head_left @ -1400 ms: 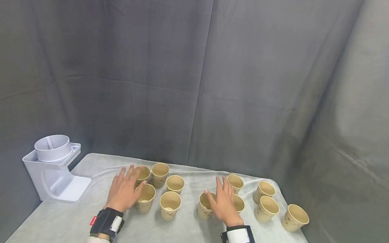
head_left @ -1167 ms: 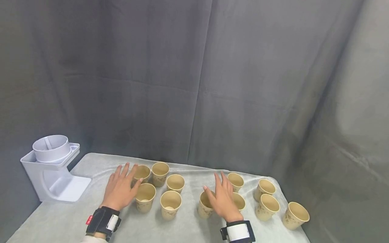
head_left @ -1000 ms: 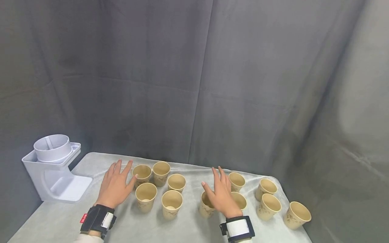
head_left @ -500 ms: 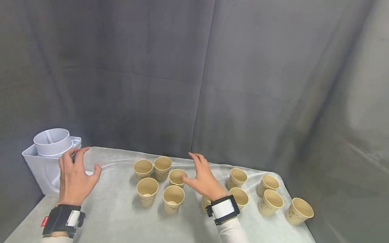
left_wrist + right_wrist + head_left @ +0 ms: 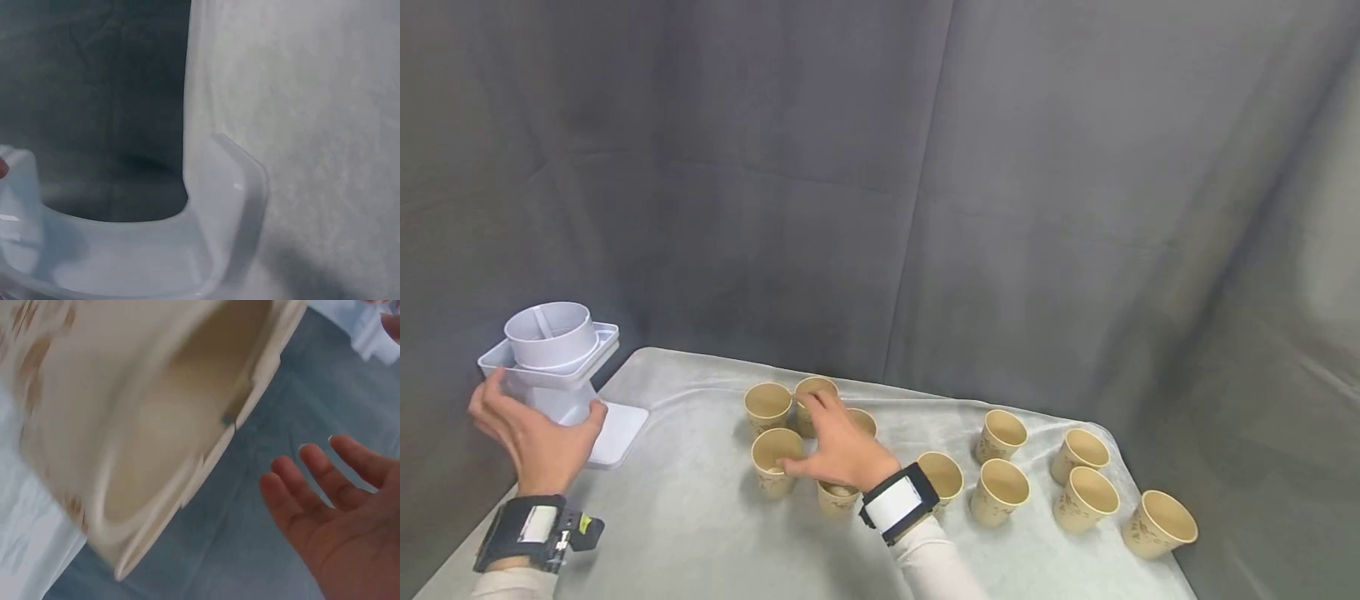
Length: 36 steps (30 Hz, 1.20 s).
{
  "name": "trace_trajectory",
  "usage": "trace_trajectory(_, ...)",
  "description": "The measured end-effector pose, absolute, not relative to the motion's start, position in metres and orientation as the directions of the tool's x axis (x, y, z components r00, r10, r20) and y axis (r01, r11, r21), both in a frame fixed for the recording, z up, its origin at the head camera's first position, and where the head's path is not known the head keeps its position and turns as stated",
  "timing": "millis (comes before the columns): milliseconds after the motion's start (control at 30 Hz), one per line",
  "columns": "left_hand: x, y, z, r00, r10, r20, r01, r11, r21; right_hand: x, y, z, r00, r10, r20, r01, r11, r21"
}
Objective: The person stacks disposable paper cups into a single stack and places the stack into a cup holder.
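Note:
My left hand (image 5: 542,442) is at the near side of a white plastic stand (image 5: 632,417), thumb and fingers spread apart. A fingertip (image 5: 2,167) shows right at the stand's upper part in the left wrist view. On top of the stand sits a round white tub (image 5: 553,337) with a bar across it. My right hand (image 5: 846,446) hovers over the left group of beige paper cups, fingers loosely bent and holding nothing. Under and around it are a front cup (image 5: 771,475), a back-left cup (image 5: 767,400) and others partly hidden. One cup (image 5: 150,444) looms close in the right wrist view.
Right of my right wrist stand more upright paper cups, including a middle cup (image 5: 1000,492), one behind it (image 5: 1002,433) and one at the far right edge (image 5: 1157,525). A grey curtain (image 5: 775,183) encloses the pale cloth-covered table (image 5: 700,517).
My left hand has moved left from the cups to the white stand. My right hand has swung left across to the left cup group. The head view has shifted slightly; the cups stand as before.

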State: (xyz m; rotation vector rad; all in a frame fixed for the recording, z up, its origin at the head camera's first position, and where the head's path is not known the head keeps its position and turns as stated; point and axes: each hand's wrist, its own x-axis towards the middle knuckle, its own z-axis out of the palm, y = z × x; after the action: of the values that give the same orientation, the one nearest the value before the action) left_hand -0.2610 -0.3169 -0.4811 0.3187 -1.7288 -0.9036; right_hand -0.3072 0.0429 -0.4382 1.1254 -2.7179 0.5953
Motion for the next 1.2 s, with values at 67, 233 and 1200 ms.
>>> trace_trajectory(67,-0.263,-0.322,-0.484,-0.38,-0.662,0.646,0.181,0.631,0.754,-0.305,0.034,-0.442,-0.699,-0.671,0.248,-0.714,0.635,-0.293)
trace_trajectory(233,-0.269,-0.334,-0.494,-0.4,-0.718,0.569,0.116,0.576,0.809,-0.3,0.02,-0.454,-0.685,-0.693,0.225,-0.728,0.642,-0.24)
trace_trajectory(1200,-0.265,-0.368,-0.511,-0.598,-0.782,0.173,-0.166,0.333,0.928,-0.296,0.007,-0.472,-0.656,-0.705,0.271,-0.754,0.6,-0.265)
